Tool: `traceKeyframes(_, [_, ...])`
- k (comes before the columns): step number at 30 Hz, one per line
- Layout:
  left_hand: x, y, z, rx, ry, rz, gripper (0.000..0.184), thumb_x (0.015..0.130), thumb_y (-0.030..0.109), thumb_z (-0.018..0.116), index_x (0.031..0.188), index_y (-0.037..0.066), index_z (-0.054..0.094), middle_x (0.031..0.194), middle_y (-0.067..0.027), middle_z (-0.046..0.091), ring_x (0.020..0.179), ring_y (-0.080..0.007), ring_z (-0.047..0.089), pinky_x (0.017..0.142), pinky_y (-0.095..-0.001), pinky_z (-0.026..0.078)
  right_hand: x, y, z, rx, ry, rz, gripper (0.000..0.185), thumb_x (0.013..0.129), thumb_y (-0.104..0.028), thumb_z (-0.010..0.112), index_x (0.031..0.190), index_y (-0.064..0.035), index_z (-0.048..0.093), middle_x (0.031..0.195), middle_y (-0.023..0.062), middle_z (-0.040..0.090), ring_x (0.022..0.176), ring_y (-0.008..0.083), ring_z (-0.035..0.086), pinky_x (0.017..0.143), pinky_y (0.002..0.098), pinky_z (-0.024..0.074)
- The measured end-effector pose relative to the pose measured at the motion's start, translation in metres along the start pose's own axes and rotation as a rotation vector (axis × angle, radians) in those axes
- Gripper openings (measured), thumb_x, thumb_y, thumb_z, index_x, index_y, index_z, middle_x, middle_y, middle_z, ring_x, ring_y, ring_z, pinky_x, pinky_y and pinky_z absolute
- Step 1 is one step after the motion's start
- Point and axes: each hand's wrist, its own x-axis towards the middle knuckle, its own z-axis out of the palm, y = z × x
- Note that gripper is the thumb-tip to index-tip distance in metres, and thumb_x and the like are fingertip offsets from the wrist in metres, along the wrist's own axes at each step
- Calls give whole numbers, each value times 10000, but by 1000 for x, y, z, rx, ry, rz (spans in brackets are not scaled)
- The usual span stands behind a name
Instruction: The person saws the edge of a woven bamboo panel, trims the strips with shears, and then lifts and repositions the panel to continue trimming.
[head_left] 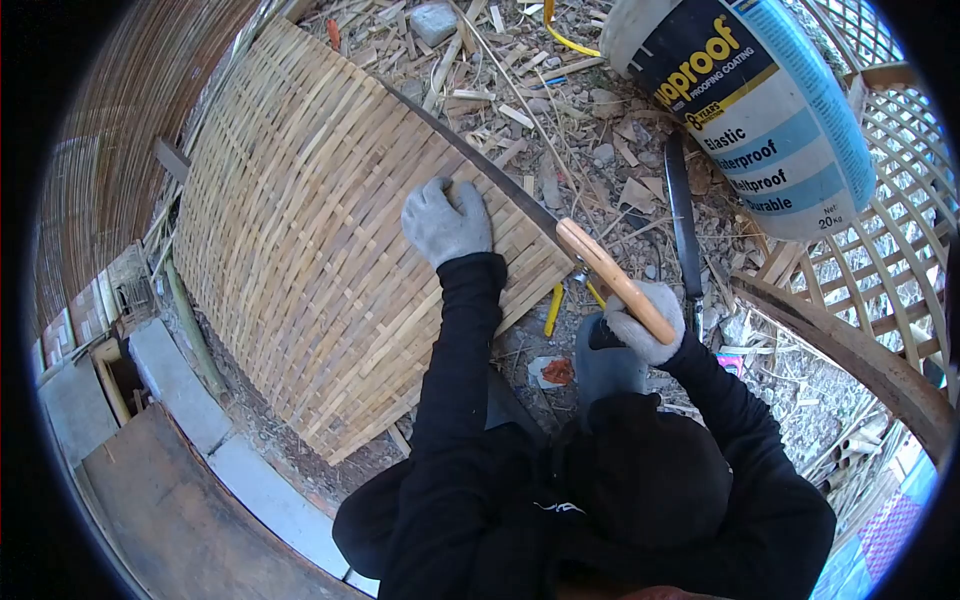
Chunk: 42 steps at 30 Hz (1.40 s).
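Observation:
A large woven bamboo panel (310, 220) lies in front of me, bowed slightly upward. My left hand (447, 222), in a grey glove, rests on the panel near its right edge, thumb apart from the fingers. My right hand (652, 325), gloved too, is closed around the wooden handle (615, 278) of a long knife. Its dark, narrow blade (520, 198) runs along the panel's right edge, close against it; whether it touches the strips I cannot tell. The fingers of my right hand are partly hidden by the handle.
Right of the panel lies a second long dark blade (683, 220) on chip-strewn ground. A waterproofing bucket (765, 130) and a bamboo lattice (850, 260) stand at the right. Grey blocks (180, 385) and a brown board (180, 500) lie at lower left. Yellow strips (554, 310) lie near my feet.

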Motion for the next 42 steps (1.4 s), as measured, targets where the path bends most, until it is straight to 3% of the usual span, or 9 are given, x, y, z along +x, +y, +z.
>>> traceKeyframes(9, [0, -5, 7, 24, 40, 20, 234, 871, 254, 738, 1006, 65, 714, 1044, -163, 699, 1057, -369, 634, 983, -504, 463, -13, -18, -10, -43, 12, 220, 133, 865, -180, 700, 887, -55, 661, 752, 106, 644, 662, 315, 667, 646, 387, 521])
traceKeyframes(17, [1, -6, 3, 12, 22, 18, 247, 874, 257, 742, 1012, 54, 725, 1062, -139, 706, 1080, -357, 632, 998, -499, 462, 108, 10, 21, 177, 64, -59, 182, 965, -203, 660, 982, -22, 668, 737, 58, 621, 668, 141, 599, 657, 330, 510])
traceKeyframes(21, [4, -6, 4, -8, 13, 11, 262, 870, 266, 752, 1020, 56, 710, 1081, -134, 700, 1093, -352, 627, 1013, -491, 454, 60, 5, 13, 84, 2, 95, 168, 949, -195, 660, 949, -27, 655, 756, 50, 617, 675, 153, 599, 662, 337, 513])
traceKeyframes(24, [0, -9, 3, 4, -4, 16, 261, 880, 264, 746, 1036, 57, 719, 1079, -142, 699, 1099, -367, 622, 1020, -498, 451, -1, 6, -7, 90, -32, 229, 157, 887, -195, 677, 886, -42, 644, 743, 96, 623, 645, 266, 644, 642, 384, 518])
traceKeyframes(28, [1, -8, 6, 20, 7, 24, 261, 885, 273, 742, 1034, 60, 723, 1079, -148, 701, 1099, -374, 622, 1022, -504, 449, -29, -2, -24, 13, -42, 116, 164, 890, -207, 680, 872, -51, 634, 735, 101, 618, 636, 294, 641, 626, 395, 505])
traceKeyframes(31, [1, -5, 4, 15, 11, 10, 266, 888, 280, 740, 1035, 58, 725, 1080, -157, 701, 1101, -375, 621, 1011, -504, 456, -1, -8, -14, -6, 4, 227, 181, 906, -223, 675, 887, -49, 631, 731, 96, 600, 627, 279, 620, 627, 386, 501])
traceKeyframes(35, [3, -7, 6, 6, 3, 23, 265, 890, 278, 736, 1037, 57, 727, 1070, -167, 697, 1098, -379, 620, 993, -508, 466, 78, 4, 11, 238, -6, 118, 199, 935, -214, 668, 943, -17, 647, 731, 39, 590, 659, 128, 564, 637, 334, 497])
traceKeyframes(40, [2, -5, 0, 0, -30, -19, 274, 890, 281, 731, 1046, 55, 728, 1093, -166, 704, 1109, -376, 621, 1012, -503, 455, 93, 1, 9, 580, 11, 354, 143, 924, -156, 657, 934, -14, 651, 746, 50, 611, 691, 116, 604, 656, 319, 503])
traceKeyframes(42, [2, -6, 3, -10, -17, 0, 280, 890, 281, 729, 1051, 53, 725, 1104, -166, 707, 1117, -374, 620, 1021, -501, 450, 67, -4, 1, 342, 12, 230, 125, 913, -144, 656, 920, -19, 653, 741, 54, 617, 691, 116, 616, 651, 323, 505])
